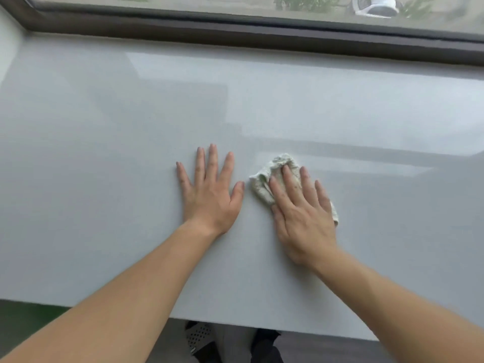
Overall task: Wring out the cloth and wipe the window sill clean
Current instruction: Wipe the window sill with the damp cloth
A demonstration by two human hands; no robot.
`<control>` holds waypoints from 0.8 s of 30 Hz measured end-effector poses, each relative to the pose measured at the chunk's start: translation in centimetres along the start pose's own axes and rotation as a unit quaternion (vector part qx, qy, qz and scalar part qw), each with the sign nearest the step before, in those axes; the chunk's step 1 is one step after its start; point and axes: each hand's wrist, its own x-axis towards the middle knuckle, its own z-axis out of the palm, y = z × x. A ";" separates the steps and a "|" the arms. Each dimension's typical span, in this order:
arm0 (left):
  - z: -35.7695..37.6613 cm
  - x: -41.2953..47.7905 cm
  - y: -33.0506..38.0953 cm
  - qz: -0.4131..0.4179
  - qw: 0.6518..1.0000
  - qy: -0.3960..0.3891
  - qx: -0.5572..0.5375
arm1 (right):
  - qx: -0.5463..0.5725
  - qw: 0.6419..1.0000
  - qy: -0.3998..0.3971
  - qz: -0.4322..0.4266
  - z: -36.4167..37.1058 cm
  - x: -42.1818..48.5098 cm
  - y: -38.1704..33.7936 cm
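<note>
Pressing down with straight, slightly spread fingers, the right hand lay flat on the crumpled off-white cloth. The cloth sat on the glossy pale grey window sill, showing past the fingertips and at the little-finger side. Just beside it, apart from the cloth, the left hand rested palm down on the sill, fingers fanned and straight, holding nothing. Along the sill's far edge ran the dark brown window frame. Beyond the glass stood a white car and green shrubs.
</note>
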 end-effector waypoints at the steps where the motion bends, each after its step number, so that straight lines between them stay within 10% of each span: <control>1: 0.2 -0.1 0.0 -0.002 1.000 0.007 0.009 | -0.009 0.998 -0.013 -0.056 -0.5 0.3 1.6; 8: 0.4 -0.1 0.3 -0.014 1.000 0.018 -0.001 | 0.049 0.982 0.039 0.180 -2.3 11.4 6.1; 13: -0.2 0.1 0.5 -0.025 0.998 0.036 -0.046 | -0.004 0.989 -0.002 -0.151 -1.3 9.2 3.4; 20: -1.6 5.6 2.2 -0.001 0.990 0.068 -0.122 | 0.044 0.991 0.038 0.120 -3.7 20.5 7.9; 24: -1.2 8.5 3.4 -0.024 0.997 0.033 -0.067 | -0.007 0.995 0.023 -0.096 -2.7 18.2 5.6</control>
